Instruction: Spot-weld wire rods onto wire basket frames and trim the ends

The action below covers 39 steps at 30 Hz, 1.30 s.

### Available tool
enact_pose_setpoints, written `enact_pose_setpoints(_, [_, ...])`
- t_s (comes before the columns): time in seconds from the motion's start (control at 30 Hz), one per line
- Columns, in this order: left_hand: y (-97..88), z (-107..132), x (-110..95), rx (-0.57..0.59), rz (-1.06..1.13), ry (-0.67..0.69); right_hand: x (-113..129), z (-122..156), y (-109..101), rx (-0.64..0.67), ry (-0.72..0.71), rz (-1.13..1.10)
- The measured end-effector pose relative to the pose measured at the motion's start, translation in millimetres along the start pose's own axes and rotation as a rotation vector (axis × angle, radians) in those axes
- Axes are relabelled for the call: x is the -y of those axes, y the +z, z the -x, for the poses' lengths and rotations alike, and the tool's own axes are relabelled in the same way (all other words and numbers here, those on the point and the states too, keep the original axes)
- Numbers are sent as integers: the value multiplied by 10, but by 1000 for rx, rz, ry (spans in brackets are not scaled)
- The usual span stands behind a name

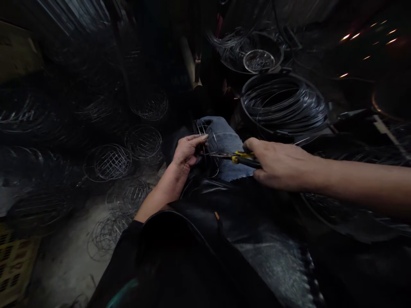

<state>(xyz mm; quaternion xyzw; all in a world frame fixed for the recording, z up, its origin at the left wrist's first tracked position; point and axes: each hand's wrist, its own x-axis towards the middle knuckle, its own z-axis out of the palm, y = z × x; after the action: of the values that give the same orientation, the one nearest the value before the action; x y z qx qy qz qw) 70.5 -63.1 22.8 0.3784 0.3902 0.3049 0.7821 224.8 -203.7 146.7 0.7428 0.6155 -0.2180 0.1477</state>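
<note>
In the middle of the head view, my left hand (189,150) is closed on a small round wire frame (213,147), thumb and fingers pinching its near side. The frame stands on edge over a blue denim cloth (229,134) on my lap. My right hand (282,164) grips long-nose pliers (240,157) with yellow and black handles. Their jaws point left and reach the wires of the frame; whether they are clamped on a wire is too dark to tell. My left fingertips hide part of the frame.
A bucket (245,92) with a coil of wire (284,105) stands ahead right, a basin (279,55) behind it. Round wire grids (114,162) are stacked at left. A yellow crate (16,265) sits at lower left. Sparks (355,36) fly at upper right.
</note>
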Motion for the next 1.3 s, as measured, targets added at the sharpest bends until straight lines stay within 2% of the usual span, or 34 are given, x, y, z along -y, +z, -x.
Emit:
enact_pose_setpoints(0.07, [-5, 1, 1, -4, -15, -2, 2, -21, 48, -6, -13, 39])
enact_pose_setpoints(0.17, [-19, 5, 7, -27, -28, -3, -50, -119, 102, 156, -23, -75])
enact_pose_setpoints(0.33, [-45, 18, 26, -67, -23, -20, -177, -202, 318, 444, -13, -738])
enact_pose_setpoints(0.4, [-48, 21, 31, -68, -19, -19, -190, -166, 458, 527, 19, -1028])
enact_pose_setpoints(0.47, [-45, 21, 31, -63, -23, -15, -177, -128, 563, 565, 19, -1196])
enact_pose_setpoints(0.5, [-43, 21, 30, -57, -24, -10, -167, -117, 588, 555, 6, -1187])
enact_pose_setpoints(0.57, [-32, 23, 23, -41, -27, 0, -150, -117, 577, 446, -35, -950])
enact_pose_setpoints(0.67, [-3, 33, 6, -30, -42, 6, -147, -126, 449, 162, -54, -305])
enact_pose_setpoints(0.73, [26, 43, -7, -39, -48, -1, -149, -104, 341, 36, -73, 28])
enact_pose_setpoints(0.8, [55, 53, -19, -50, -40, -9, -139, -62, 245, -54, -136, 205])
enact_pose_setpoints(0.87, [75, 60, -29, -58, -18, -12, -121, -22, 178, -121, -188, 287])
enact_pose_setpoints(0.93, [80, 65, -35, -55, 4, -18, -106, -10, 148, -103, -190, 284])
enact_pose_setpoints(1.0, [65, 72, -36, -42, 17, -34, -108, -34, 162, -7, -141, 196])
enact_pose_setpoints(1.13, [8, 90, -20, -21, 14, -22, -135, -127, 275, 159, -13, -148])
enact_pose_setpoints(1.3, [-16, 85, -8, -72, 29, -2, -125, -158, 421, 214, 121, -631])
